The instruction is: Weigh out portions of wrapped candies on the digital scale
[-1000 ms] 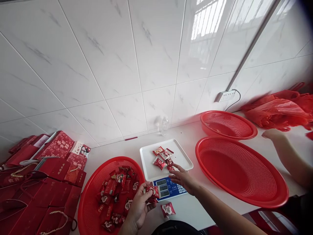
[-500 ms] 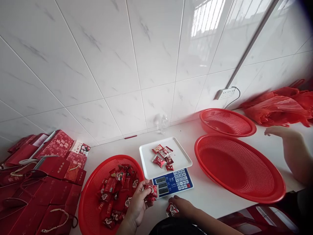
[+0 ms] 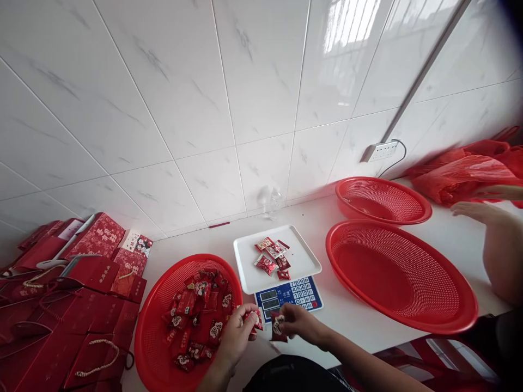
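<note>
My left hand [image 3: 239, 333] is closed around small red wrapped packets [image 3: 257, 319], just in front of the scale's display. Close by on its right, my right hand [image 3: 301, 325] pinches another dark red packet [image 3: 278, 325] with white lettering. Beyond both hands stands a digital scale [image 3: 288, 296] with a blue keypad panel and a white tray [image 3: 245, 275]. Several red packets [image 3: 266, 264] lie loosely on that tray. At the left, a red mesh basket [image 3: 153, 305] holds many similar packets [image 3: 203, 289].
Two red baskets [image 3: 463, 321] [image 3: 420, 216] stand at the right. Red gift boxes [image 3: 98, 321] with rope handles crowd the left. Another person's hands [image 3: 476, 212] reach in near red plastic bags [image 3: 457, 169]. A power strip [image 3: 381, 151] is on the tiled wall.
My right hand has risen from the counter's near edge toward the scale with its packet, closer to my left hand. The other person's arm shifted right, and a second hand shows there.
</note>
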`<state>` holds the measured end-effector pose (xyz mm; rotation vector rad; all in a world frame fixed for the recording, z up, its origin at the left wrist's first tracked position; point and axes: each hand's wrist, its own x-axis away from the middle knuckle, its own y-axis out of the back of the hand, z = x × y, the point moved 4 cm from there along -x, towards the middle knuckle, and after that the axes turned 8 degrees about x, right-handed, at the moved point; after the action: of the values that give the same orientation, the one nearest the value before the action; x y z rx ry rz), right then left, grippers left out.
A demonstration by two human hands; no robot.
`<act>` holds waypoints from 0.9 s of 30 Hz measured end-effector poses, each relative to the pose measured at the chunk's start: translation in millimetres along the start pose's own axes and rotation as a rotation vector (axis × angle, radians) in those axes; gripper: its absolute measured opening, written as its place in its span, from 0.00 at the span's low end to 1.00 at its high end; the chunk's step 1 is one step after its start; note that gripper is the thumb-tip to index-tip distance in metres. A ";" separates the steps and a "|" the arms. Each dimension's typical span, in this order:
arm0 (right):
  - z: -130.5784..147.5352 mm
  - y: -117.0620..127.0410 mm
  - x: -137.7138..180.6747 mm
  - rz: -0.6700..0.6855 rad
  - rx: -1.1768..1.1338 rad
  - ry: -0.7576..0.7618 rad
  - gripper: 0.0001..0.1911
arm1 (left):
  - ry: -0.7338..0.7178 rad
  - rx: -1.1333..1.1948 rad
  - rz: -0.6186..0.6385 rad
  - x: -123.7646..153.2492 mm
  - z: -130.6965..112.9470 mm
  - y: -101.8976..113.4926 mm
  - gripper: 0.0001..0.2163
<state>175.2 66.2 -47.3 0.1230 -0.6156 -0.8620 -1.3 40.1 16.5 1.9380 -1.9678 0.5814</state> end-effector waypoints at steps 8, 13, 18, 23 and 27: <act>61.6 -2.7 16.9 0.083 -0.437 0.155 0.18 | -0.030 -0.032 0.111 4.7 -0.4 -21.7 0.22; 4.3 82.5 32.6 -0.563 0.091 0.018 0.18 | -0.075 0.103 -0.194 -4.2 -12.2 24.2 0.19; -79.7 148.8 59.9 -0.799 0.604 -0.252 0.24 | -0.038 0.214 -0.375 -3.7 -18.8 61.0 0.18; -115.0 150.8 58.2 -0.686 0.654 -0.377 0.25 | -0.057 0.125 -0.379 -9.4 -7.0 59.9 0.20; -95.0 153.8 35.6 -0.699 0.661 -0.336 0.24 | -0.061 0.118 -0.369 -14.6 1.8 56.3 0.23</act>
<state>348.8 127.2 -56.5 0.8424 -1.1960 -1.3349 -56.9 51.8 4.2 2.3403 -1.5776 0.5509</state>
